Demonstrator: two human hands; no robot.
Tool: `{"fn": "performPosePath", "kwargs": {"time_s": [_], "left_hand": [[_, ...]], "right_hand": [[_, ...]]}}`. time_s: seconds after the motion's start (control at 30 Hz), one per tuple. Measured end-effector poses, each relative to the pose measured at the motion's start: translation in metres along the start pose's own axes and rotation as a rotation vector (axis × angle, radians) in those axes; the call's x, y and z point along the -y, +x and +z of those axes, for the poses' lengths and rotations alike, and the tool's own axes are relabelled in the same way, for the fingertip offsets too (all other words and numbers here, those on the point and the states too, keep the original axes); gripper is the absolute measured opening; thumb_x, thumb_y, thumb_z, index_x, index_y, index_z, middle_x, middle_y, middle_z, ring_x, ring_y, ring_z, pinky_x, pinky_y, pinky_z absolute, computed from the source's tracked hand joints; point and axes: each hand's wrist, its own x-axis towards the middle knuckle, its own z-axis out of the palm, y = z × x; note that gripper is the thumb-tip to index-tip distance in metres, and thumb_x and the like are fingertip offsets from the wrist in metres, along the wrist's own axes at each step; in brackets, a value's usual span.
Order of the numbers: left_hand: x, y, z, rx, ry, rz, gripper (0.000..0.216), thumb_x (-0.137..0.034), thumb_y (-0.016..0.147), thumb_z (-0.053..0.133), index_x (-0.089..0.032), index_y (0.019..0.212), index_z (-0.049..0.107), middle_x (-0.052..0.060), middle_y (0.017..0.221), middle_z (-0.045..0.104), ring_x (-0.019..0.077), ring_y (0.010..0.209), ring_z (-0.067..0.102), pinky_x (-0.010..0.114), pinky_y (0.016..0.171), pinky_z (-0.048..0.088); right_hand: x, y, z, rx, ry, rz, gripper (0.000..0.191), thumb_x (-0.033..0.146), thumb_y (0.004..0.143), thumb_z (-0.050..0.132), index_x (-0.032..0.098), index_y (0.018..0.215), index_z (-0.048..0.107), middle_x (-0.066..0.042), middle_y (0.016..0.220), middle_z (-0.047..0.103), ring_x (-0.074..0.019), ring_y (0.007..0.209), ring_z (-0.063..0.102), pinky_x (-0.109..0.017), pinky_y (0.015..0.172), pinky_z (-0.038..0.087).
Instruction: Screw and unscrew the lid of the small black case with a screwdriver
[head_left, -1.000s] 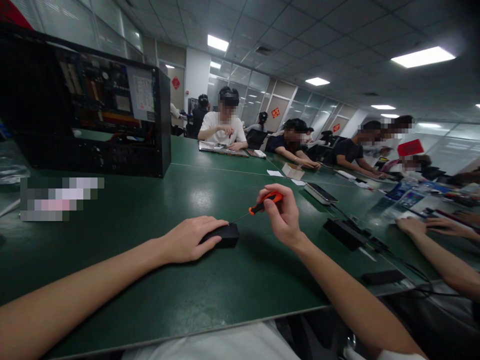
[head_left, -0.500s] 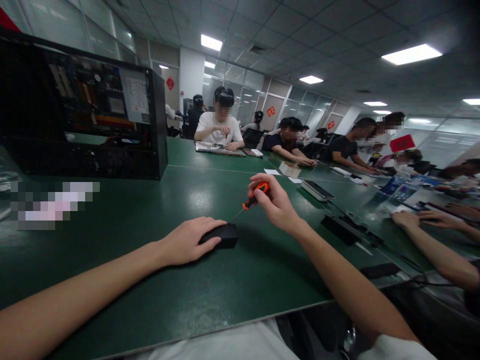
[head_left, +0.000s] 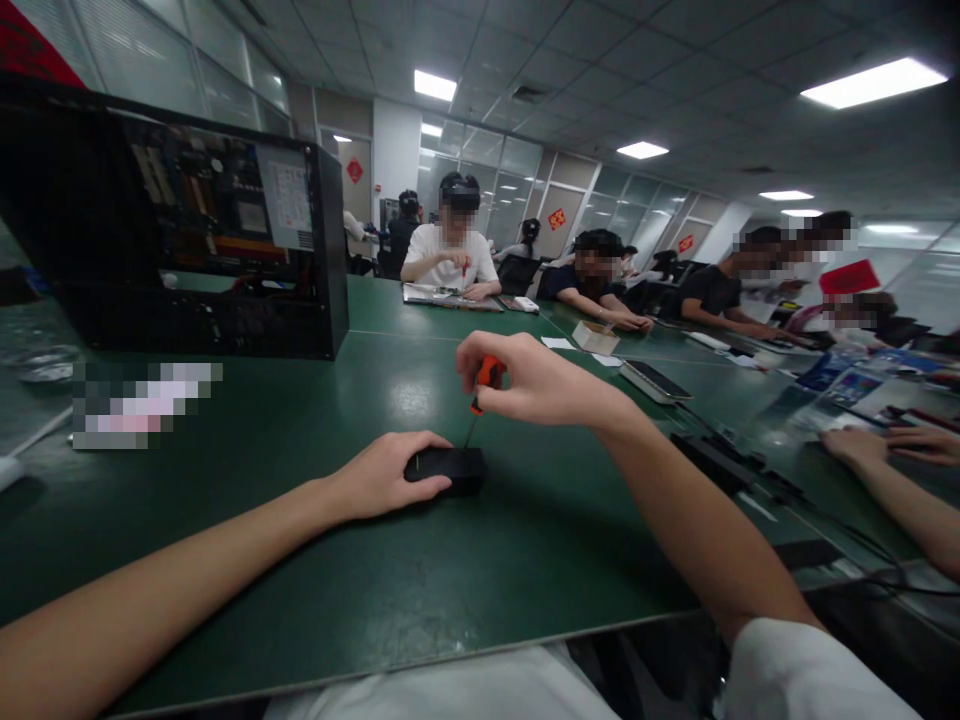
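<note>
A small black rectangular box (head_left: 466, 474) lies flat on the green table (head_left: 360, 590) in front of me. My left hand (head_left: 396, 472) grips its left end, fingers along the far side and thumb along the near side. Above the box, my right hand (head_left: 529, 378) is closed round the orange and black handle of a screwdriver (head_left: 489, 372). The screwdriver's thin shaft points steeply down, and its tip meets the top of the box near the right end. Exactly what the tip sits in is too small to make out.
An open black computer case (head_left: 300, 300) stands at the back left. To the right lie a dark flat device (head_left: 655, 381), a black bar-shaped object (head_left: 709, 462) and cables. A small open carton (head_left: 595, 336) is farther back. A co-worker's hands (head_left: 862, 447) rest at the right edge; other people sit beyond.
My right hand has tipped the screwdriver from a slant to nearly upright, moving left and turning over its handle. My left hand stays on the box. The view has shifted slightly.
</note>
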Motion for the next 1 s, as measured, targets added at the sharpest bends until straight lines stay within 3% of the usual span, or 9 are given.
{"fn": "performPosePath", "kwargs": {"time_s": [0.13, 0.37, 0.9, 1.0], "left_hand": [[-0.001, 0.0, -0.001, 0.013, -0.016, -0.012, 0.043, -0.039, 0.088, 0.07, -0.018, 0.125, 0.065, 0.007, 0.111, 0.075, 0.0231, 0.092, 0.072, 0.031, 0.081, 0.053], [-0.002, 0.0, -0.001, 0.017, -0.002, 0.012, 0.043, -0.035, 0.085, 0.073, -0.019, 0.125, 0.064, 0.007, 0.111, 0.075, 0.0236, 0.095, 0.072, 0.03, 0.081, 0.052], [0.0, 0.0, 0.0, 0.014, 0.004, 0.026, 0.044, -0.037, 0.086, 0.073, -0.019, 0.125, 0.063, 0.008, 0.112, 0.075, 0.0245, 0.097, 0.072, 0.032, 0.084, 0.052], [-0.001, -0.001, -0.001, 0.02, 0.001, 0.025, 0.044, -0.035, 0.086, 0.073, -0.019, 0.126, 0.063, 0.008, 0.114, 0.075, 0.0248, 0.099, 0.072, 0.033, 0.085, 0.052]], "right_hand": [[0.008, -0.005, 0.006, -0.145, 0.056, 0.013, 0.019, 0.008, 0.075, 0.059, 0.018, 0.091, 0.058, 0.001, 0.083, 0.066, -0.0114, 0.072, 0.062, -0.023, 0.069, 0.048], [0.009, -0.016, 0.017, -0.182, 0.152, 0.016, 0.017, 0.009, 0.077, 0.06, 0.018, 0.091, 0.058, 0.002, 0.083, 0.065, -0.0107, 0.071, 0.063, -0.022, 0.066, 0.05], [0.006, -0.013, 0.02, -0.131, 0.156, -0.005, 0.013, 0.009, 0.079, 0.062, 0.017, 0.089, 0.059, 0.002, 0.081, 0.066, -0.0099, 0.07, 0.064, -0.021, 0.066, 0.051], [0.009, -0.013, 0.02, -0.122, 0.123, -0.016, 0.003, 0.018, 0.086, 0.065, 0.017, 0.088, 0.063, 0.001, 0.079, 0.067, -0.0102, 0.069, 0.063, -0.021, 0.066, 0.05]]}}
